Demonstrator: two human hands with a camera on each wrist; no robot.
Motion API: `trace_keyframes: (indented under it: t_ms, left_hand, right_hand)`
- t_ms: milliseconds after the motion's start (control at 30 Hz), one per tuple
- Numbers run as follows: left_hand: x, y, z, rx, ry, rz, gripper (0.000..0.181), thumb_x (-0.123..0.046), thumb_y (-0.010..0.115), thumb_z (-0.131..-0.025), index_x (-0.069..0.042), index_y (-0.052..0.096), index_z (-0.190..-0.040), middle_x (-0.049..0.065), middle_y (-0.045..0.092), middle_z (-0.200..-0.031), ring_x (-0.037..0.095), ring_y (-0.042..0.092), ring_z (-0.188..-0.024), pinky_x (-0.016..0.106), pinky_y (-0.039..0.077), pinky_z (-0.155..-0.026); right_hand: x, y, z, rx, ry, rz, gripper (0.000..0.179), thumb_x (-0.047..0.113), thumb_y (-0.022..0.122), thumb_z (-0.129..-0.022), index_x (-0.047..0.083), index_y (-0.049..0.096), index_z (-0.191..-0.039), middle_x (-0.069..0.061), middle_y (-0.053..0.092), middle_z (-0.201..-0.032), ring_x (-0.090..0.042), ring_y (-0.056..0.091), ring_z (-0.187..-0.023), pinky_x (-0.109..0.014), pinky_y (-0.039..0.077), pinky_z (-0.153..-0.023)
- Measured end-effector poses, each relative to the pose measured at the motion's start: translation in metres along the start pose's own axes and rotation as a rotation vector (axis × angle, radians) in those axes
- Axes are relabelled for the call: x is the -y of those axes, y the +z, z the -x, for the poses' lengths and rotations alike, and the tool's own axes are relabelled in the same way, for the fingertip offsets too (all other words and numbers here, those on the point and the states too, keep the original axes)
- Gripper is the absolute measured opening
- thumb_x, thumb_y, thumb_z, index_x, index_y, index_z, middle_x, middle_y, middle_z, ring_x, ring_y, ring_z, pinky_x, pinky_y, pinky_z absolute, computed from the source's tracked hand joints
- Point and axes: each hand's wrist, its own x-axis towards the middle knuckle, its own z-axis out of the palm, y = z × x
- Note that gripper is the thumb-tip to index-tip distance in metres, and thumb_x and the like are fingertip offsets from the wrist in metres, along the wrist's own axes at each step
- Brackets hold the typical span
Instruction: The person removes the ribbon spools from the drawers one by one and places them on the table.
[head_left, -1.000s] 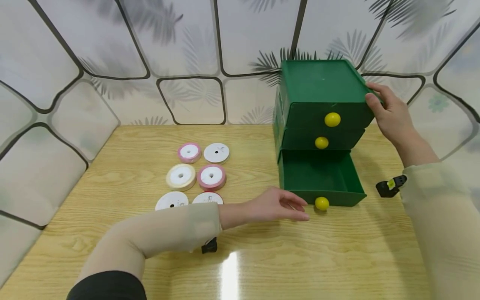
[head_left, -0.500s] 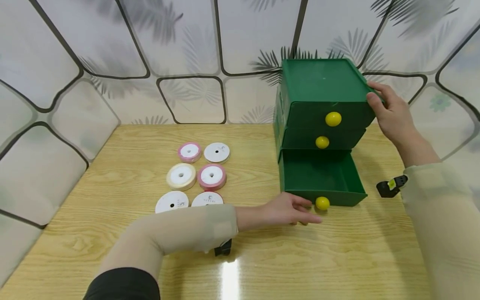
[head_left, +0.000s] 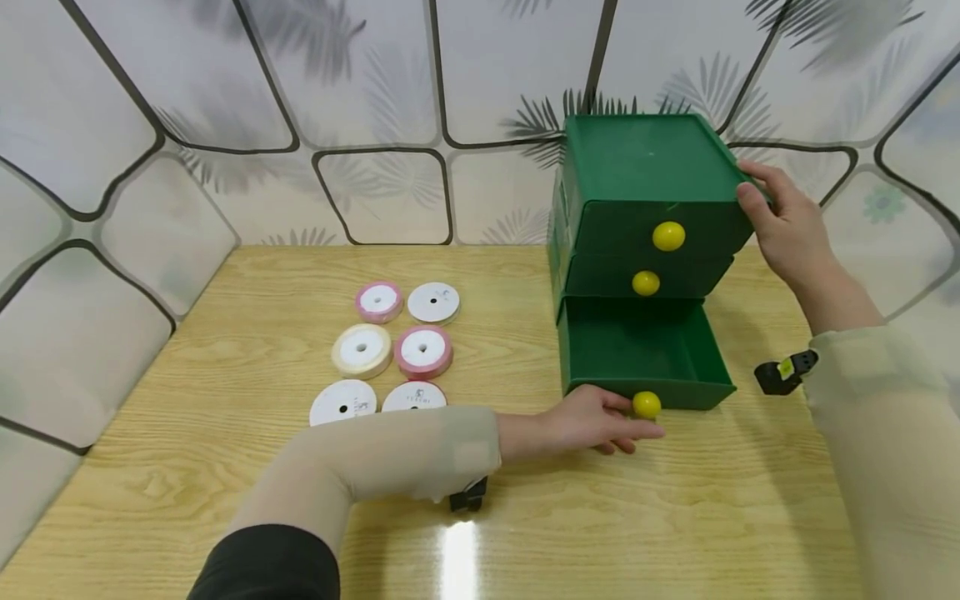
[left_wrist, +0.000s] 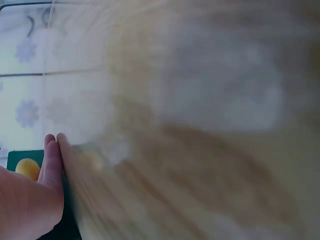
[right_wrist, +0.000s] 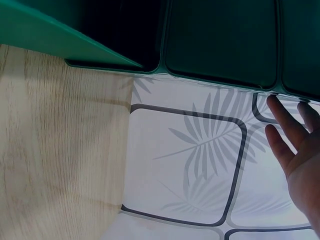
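A green three-drawer cabinet [head_left: 652, 158] stands at the back right in the head view, its bottom drawer [head_left: 637, 346] pulled out and its two upper drawers pushed in. My left hand [head_left: 588, 421] is low at that drawer's front, beside its round yellow knob [head_left: 647, 405]. One finger reaches out straight just below the knob. In the left wrist view, part of the left hand [left_wrist: 30, 205] shows against green, and much of the picture is blurred. At the cabinet's top right edge rests my right hand [head_left: 787, 225]; in the right wrist view its extended fingers [right_wrist: 287, 120] meet the cabinet's side.
Several ribbon spools lie in two columns on the wooden table [head_left: 247, 333], left of the cabinet. Among them are a pink spool [head_left: 423, 350], a cream spool [head_left: 362, 350] and a white spool [head_left: 433, 302]. My left sleeve partly covers the nearest ones. A patterned backdrop [head_left: 382, 192] rises behind.
My left hand has moved right along the drawer front until its fingers came to the yellow knob. The right hand stays on the cabinet, and the drawer and spools have not moved.
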Motion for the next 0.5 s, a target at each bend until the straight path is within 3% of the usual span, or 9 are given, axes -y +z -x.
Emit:
trace_keyframes:
  t_ms: [233, 500]
  left_hand:
    - [0.002, 0.016, -0.005, -0.150, 0.007, 0.029, 0.030, -0.038, 0.073, -0.087, -0.009, 0.073, -0.082, 0.002, 0.070, -0.073, 0.016, 0.066, -0.064, 0.027, 0.053, -0.058]
    - [0.003, 0.025, -0.007, -0.248, 0.071, 0.100, 0.035, -0.037, 0.068, -0.091, -0.004, 0.074, -0.083, 0.004, 0.068, -0.070, 0.017, 0.067, -0.060, 0.027, 0.053, -0.055]
  right_hand:
    - [-0.001, 0.000, -0.001, -0.008, -0.004, -0.008, 0.049, 0.044, 0.038, -0.103, 0.031, 0.037, -0.151, -0.025, 0.033, -0.150, -0.044, 0.030, -0.136, -0.055, 0.019, -0.111]
    - [-0.002, 0.000, -0.002, -0.016, -0.016, -0.003, 0.049, 0.043, 0.038, -0.103, 0.028, 0.037, -0.151, -0.025, 0.034, -0.150, -0.045, 0.031, -0.135, -0.055, 0.020, -0.111]
